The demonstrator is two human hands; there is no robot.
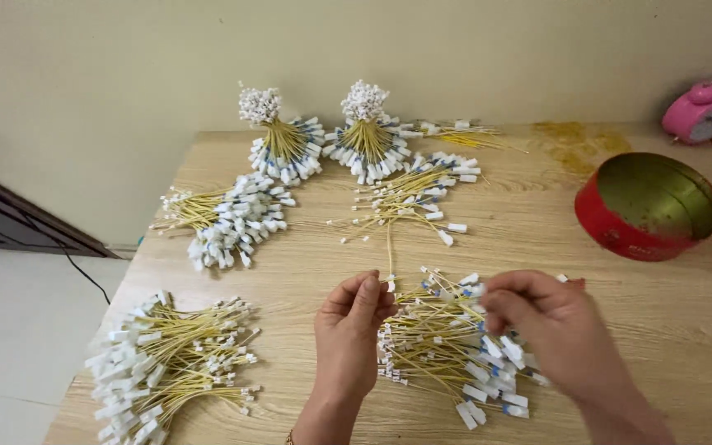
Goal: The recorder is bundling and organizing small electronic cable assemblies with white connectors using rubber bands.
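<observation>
Six heaps of thin yellow wires with small white plugs lie on a pale wooden table (636, 330), plus a thin spray of a few more at the far edge. The left hand (352, 325) is pinched shut, thumb and fingers together on the near end of a single yellow wire (389, 247) that runs straight away from it toward the far side. The right hand (550, 325) is blurred; its fingers are curled and bunched at the tips over the near heap (442, 350), but whether it grips a wire cannot be told. That near heap lies between and under both hands, loose and fanned, white plugs mostly at its right near end.

At the near left lies a thick bundle (158, 363) with white plugs toward the left. Farther off on the left is another bundle (228, 218). Two tied bunches stand at the far side, the left bunch (282, 144) and the right bunch (366, 136), each with a white tuft on top and plugs splayed around its base. Just beside the right bunch a loose scatter (409, 198) spreads toward the middle, and the thin spray (467, 133) lies beyond it.

One round red tin (648, 210) sits at the right, well apart from the hands. One pink alarm clock (706, 111) stands at the far right corner.
</observation>
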